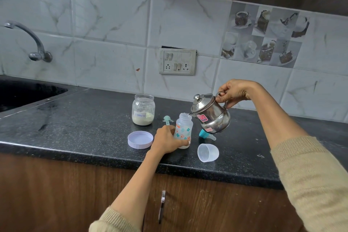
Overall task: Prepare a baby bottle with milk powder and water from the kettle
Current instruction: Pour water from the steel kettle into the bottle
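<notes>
A small clear baby bottle with orange and teal prints stands open on the black counter. My left hand grips its lower part. My right hand holds the handle of a small steel kettle, tilted left so its spout rests at the bottle's mouth. An open glass jar labelled formula, with white powder at its bottom, stands behind and to the left. A pale green scoop lies between jar and bottle. The teal teat ring lies under the kettle.
The jar's lilac lid lies upside down left of my left hand. A clear bottle cap lies on its side near the counter's front edge. A dark sink and tap are at far left. A socket panel is on the tiled wall.
</notes>
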`<state>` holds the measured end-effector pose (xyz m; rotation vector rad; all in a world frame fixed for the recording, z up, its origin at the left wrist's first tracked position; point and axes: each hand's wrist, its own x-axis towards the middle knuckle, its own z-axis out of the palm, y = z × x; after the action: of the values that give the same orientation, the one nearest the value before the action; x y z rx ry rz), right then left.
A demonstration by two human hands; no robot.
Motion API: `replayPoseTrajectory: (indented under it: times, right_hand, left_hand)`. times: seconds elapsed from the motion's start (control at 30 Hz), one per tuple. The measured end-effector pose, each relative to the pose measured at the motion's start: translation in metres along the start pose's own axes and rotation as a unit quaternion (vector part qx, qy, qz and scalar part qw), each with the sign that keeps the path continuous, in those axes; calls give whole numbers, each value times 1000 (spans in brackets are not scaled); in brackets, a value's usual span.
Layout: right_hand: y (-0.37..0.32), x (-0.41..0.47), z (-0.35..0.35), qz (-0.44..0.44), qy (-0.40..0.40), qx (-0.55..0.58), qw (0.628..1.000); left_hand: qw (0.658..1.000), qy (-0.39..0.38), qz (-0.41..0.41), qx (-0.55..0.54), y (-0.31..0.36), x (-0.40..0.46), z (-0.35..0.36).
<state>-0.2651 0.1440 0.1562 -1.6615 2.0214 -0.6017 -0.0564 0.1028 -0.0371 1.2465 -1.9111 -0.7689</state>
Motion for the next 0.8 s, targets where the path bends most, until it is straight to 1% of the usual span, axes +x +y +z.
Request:
replayPoseTrajectory:
  times: [0.8]
  right_hand:
    - [-2, -1, 0, 5, 0, -3, 1000]
  left_hand:
    - [1000, -1, -3, -2, 1, -1, -1]
